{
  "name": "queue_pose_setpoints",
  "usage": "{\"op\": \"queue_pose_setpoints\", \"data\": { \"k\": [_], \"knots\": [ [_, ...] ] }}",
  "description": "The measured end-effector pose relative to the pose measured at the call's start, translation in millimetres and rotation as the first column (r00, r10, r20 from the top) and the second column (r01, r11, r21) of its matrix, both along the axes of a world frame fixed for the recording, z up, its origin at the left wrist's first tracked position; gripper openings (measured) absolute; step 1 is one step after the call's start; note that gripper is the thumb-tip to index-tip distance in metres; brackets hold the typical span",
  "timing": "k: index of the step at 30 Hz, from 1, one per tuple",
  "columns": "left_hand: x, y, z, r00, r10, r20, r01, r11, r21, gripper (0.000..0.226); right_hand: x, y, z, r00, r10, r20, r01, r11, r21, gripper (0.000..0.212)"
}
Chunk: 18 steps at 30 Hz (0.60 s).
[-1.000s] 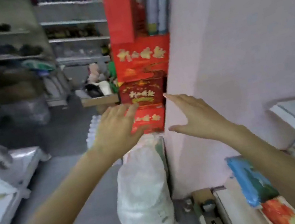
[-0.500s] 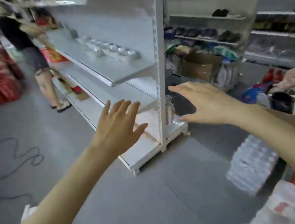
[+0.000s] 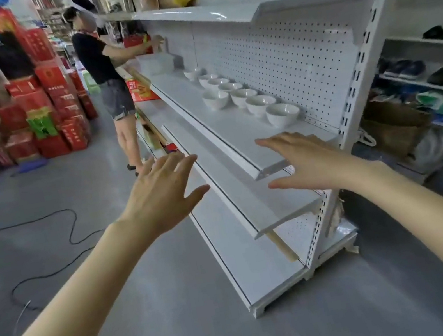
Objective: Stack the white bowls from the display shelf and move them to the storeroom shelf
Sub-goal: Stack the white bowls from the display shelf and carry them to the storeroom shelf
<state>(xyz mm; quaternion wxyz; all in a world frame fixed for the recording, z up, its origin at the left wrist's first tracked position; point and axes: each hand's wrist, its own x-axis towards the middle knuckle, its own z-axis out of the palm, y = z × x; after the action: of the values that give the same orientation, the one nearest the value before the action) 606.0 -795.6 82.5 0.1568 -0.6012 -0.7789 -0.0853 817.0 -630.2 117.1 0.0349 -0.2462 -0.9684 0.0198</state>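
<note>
Several white bowls stand in a row along the pegboard back of a white display shelf, with one more bowl in front of the row. My left hand is stretched out in the air with straight, spread fingers, left of the shelf's front edge and holding nothing. My right hand is also flat and empty, hovering over the near end of the bowl shelf. The nearest bowl lies a short way beyond its fingertips.
A person in a black top stands at the far end of the shelf unit, reaching onto it. Red boxes are stacked at the left. A black cable snakes over the grey floor. Shoe racks stand behind the unit at right.
The view has swung from a wall and red boxes round to the display shelf, which is now much closer. Both hands stay outstretched and empty.
</note>
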Motion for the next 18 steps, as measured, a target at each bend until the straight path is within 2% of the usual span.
{"op": "queue_pose_setpoints", "data": {
  "k": [5,11,18],
  "knots": [
    [-120.5,62.5,-4.1,0.998,-0.058,-0.013,0.058,0.998,-0.009,0.071,-112.6,54.6,-10.0,0.998,-0.059,-0.002,0.059,0.997,0.044,0.085],
    [-259.8,143.5,20.2,0.988,-0.152,-0.032,0.151,0.988,-0.038,0.066,-233.0,114.4,3.1,0.984,-0.179,-0.018,0.179,0.984,0.017,0.084],
    [-340.2,246.3,5.5,0.959,-0.283,-0.031,0.278,0.955,-0.105,0.071,-301.1,191.0,-7.1,0.952,-0.302,0.039,0.303,0.953,-0.019,0.083]
  ]
}}
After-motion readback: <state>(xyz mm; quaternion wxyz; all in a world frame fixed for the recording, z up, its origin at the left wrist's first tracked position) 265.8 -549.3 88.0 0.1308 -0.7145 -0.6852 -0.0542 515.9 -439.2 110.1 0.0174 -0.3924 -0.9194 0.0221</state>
